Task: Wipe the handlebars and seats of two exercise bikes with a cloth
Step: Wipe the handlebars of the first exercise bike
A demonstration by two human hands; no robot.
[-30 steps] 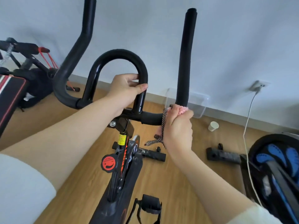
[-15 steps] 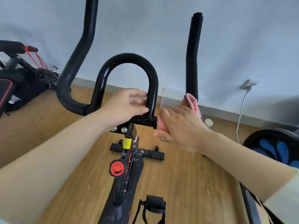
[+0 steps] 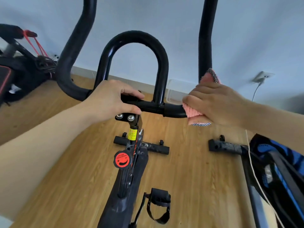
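A black exercise bike stands in front of me, its handlebars (image 3: 158,63) rising in a centre loop with two tall side horns. My left hand (image 3: 111,101) grips the cross bar just left of the loop's right leg, above the stem bolts. My right hand (image 3: 213,104) presses a pink cloth (image 3: 195,112) with a checked edge around the bend where the cross bar meets the right horn. The second bike (image 3: 278,170), black and blue, is at the right edge. No seat is in view.
Wooden floor lies below. A red knob (image 3: 122,159) sits on the frame and a strapped pedal (image 3: 158,199) hangs low. A weight bench with red bands (image 3: 19,66) stands at left. A white cord (image 3: 256,175) runs from a wall socket (image 3: 262,77). A clear box (image 3: 174,91) is by the wall.
My right hand has slid the cloth rightward along the cross bar to the base of the right horn. My left hand shifted from the loop's leg down to the cross bar.
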